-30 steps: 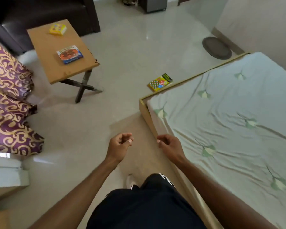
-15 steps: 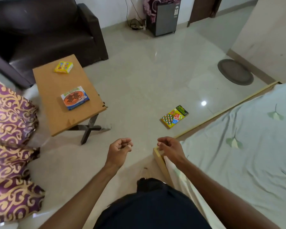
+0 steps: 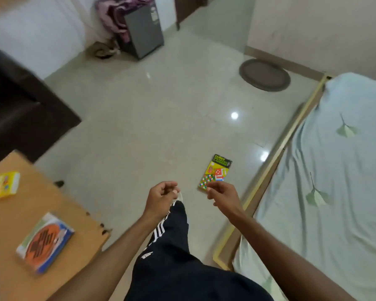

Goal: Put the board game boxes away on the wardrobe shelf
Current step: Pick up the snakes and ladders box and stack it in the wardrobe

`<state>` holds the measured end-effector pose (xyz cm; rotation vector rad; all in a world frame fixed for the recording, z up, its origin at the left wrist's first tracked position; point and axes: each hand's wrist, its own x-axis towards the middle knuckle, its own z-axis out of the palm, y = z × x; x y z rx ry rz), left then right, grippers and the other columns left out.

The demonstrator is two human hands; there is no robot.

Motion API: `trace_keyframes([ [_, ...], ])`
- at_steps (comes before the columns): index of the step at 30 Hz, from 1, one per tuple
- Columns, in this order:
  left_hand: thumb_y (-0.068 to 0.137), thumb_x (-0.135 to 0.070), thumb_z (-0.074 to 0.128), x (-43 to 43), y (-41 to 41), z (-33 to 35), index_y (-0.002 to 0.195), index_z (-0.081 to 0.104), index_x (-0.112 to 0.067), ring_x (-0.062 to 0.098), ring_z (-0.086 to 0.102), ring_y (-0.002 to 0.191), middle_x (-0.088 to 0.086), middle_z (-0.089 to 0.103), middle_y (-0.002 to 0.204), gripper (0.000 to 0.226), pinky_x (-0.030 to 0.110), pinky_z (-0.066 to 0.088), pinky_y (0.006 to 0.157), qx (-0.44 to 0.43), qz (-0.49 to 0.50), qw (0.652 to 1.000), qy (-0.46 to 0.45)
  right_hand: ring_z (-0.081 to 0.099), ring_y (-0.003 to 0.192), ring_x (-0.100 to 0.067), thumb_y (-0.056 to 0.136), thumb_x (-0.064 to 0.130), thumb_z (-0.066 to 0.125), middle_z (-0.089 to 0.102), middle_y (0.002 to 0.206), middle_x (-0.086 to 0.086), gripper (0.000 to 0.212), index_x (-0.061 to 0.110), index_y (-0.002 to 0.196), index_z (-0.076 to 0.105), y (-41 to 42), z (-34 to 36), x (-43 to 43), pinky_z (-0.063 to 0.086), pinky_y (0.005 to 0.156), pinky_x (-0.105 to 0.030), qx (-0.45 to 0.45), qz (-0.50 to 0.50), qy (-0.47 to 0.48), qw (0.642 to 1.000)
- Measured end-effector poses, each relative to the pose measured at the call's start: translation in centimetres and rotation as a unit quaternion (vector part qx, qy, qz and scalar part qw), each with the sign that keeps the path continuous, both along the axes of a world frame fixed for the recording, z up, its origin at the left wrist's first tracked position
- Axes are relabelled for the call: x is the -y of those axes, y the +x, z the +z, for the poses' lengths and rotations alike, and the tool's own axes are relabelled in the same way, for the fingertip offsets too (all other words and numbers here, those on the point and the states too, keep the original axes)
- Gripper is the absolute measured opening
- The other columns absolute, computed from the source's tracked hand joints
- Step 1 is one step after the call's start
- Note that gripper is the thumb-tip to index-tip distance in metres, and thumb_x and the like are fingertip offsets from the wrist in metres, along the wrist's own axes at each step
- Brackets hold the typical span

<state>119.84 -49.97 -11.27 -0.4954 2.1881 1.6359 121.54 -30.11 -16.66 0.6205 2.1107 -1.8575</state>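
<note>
Left hand (image 3: 161, 196), right hand (image 3: 223, 195): fingers loosely curled, empty. Ludo box (image 3: 216, 171) on floor (image 3: 161, 118) beside bed (image 3: 334, 170); yellow box (image 3: 2, 186), blue box (image 3: 45, 242) on counter (image 3: 59, 198).

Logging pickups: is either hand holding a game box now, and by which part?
Nothing is held. Left hand and right hand are loosely curled and empty; the yellow Ludo box lies on the floor beyond the right hand.
</note>
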Motion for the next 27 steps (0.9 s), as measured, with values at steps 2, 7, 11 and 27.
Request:
trace_keyframes([
  [2, 0.085, 0.01, 0.058, -0.8, -6.9, -1.9, 0.108, 0.067, -0.001, 0.015, 0.063, 0.081, 0.014, 0.071, 0.098, 0.026, 0.006, 0.046, 0.056, 0.023, -0.055, 0.998, -0.004, 0.066, 0.065, -0.011, 0.088, 0.011, 0.064, 0.071, 0.076, -0.005, 0.011, 0.015, 0.095, 0.072, -4.4, -1.8, -0.7, 0.047, 0.057, -0.019, 0.023, -0.057, 0.01, 0.998],
  [7, 0.086, 0.002, 0.062, -3.7, -22.1, -6.0, 0.105, 0.069, -0.007, 0.016, 0.065, 0.084, 0.016, 0.072, 0.1, 0.022, 0.009, 0.049, 0.064, 0.075, -0.183, 0.979, -0.048, 0.067, 0.074, -0.017, 0.088, 0.011, 0.062, 0.073, 0.084, -0.007, 0.013, 0.02, 0.092, 0.071, -13.7, -5.4, -2.4, 0.047, 0.061, -0.025, 0.107, -0.177, 0.014, 0.978],
  [11, 0.087, -0.005, 0.063, -6.7, -31.2, -14.8, 0.098, 0.07, -0.018, 0.018, 0.066, 0.081, 0.009, 0.071, 0.092, 0.019, 0.031, 0.054, 0.086, 0.104, -0.281, 0.95, -0.085, 0.066, 0.079, -0.015, 0.086, 0.017, 0.062, 0.073, 0.087, -0.002, 0.013, 0.023, 0.091, 0.072, -20.3, -13.5, -3.8, 0.052, 0.071, -0.034, 0.153, -0.254, 0.014, 0.955],
  [27, 0.082, -0.018, 0.061, -18.5, -37.3, -72.6, 0.141, 0.039, -0.021, 0.021, 0.06, 0.101, 0.005, 0.049, 0.127, 0.063, 0.031, 0.051, 0.077, 0.276, -0.3, 0.89, -0.205, 0.055, 0.124, -0.022, 0.083, 0.012, 0.067, 0.057, 0.134, -0.007, 0.049, 0.016, 0.13, 0.052, -26.4, -69.4, -9.4, 0.046, 0.1, -0.032, 0.256, -0.294, 0.053, 0.92],
])
